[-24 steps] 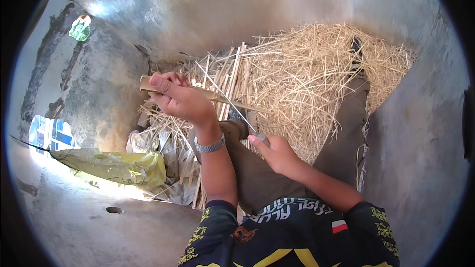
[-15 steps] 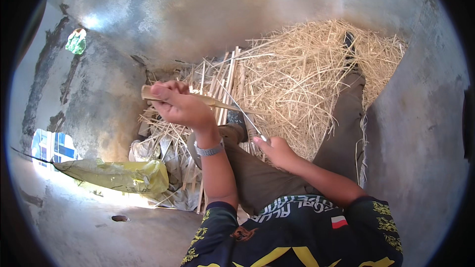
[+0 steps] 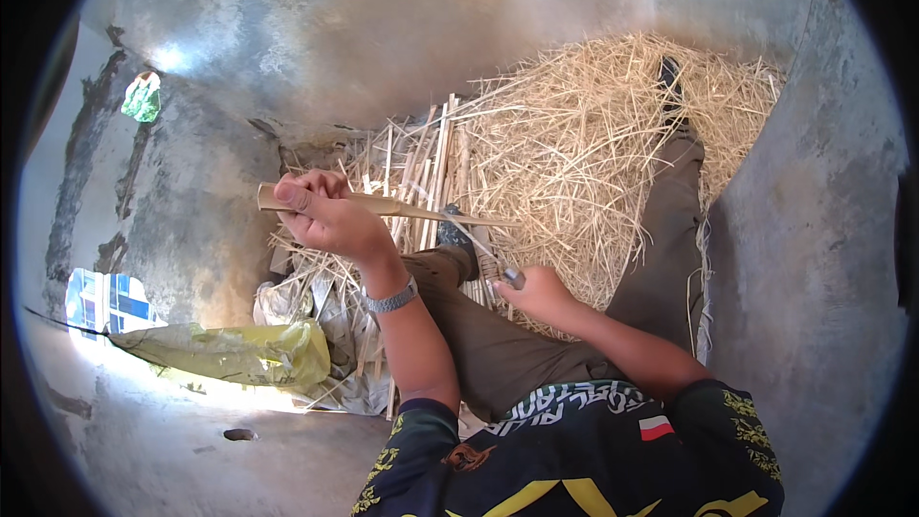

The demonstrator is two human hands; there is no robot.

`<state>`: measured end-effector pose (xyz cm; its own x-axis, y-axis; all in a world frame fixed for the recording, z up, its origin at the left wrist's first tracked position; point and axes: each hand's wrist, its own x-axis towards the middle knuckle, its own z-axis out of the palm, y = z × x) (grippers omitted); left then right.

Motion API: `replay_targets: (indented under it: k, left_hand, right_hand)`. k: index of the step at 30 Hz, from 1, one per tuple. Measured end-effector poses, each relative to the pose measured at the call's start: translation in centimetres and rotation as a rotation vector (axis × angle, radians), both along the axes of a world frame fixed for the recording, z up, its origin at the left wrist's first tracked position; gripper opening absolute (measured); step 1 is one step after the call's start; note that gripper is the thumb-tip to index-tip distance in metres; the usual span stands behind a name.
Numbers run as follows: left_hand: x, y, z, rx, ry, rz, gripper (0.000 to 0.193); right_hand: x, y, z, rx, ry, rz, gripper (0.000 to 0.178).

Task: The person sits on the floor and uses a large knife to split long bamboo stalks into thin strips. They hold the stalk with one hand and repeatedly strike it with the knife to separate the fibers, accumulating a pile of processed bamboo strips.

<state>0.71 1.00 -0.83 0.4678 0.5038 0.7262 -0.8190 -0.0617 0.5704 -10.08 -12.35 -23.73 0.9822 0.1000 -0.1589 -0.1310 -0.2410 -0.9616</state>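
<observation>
My left hand is closed around the thick end of a split bamboo piece, which tapers to a thin point toward the right over the straw. In my right hand is a knife, gripped by its handle low and to the right of the bamboo. The knife's slim blade slants up and left to the underside of the bamboo; motion smears it, and I cannot tell whether the two touch.
A thick bed of shavings and straw-like strips spreads between my legs. Long bamboo strips lie at its left edge. A yellow plastic sack is by the lower left wall opening, and concrete walls surround me.
My left hand and the bamboo have shifted slightly left and down. The knife has turned in my right hand, and its blade has dropped from above the bamboo to below it.
</observation>
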Motion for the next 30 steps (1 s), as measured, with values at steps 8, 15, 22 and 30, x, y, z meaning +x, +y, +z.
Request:
replay_targets:
  k: [8, 15, 22, 30]
  left_hand:
    - [0.5, -1.2, -0.3, 0.009, 0.003, 0.092, 0.04]
    - [0.1, 0.4, -0.3, 0.049, 0.045, -0.07, 0.044]
    - [-2.6, -2.3, 0.6, 0.105, -0.083, -0.103, 0.046]
    - [-15.9, 4.4, 6.8, 0.157, -0.366, 0.309, 0.037]
  right_hand:
    - [2.3, -1.2, -8.4, -0.278, 0.305, -0.057, 0.025]
    - [2.0, 0.1, -4.1, -0.122, 0.082, -0.032, 0.026]
    - [2.9, -1.8, -12.8, -0.196, 0.628, -0.195, 0.021]
    - [2.7, 0.7, -5.4, -0.232, -0.071, 0.124, 0.023]
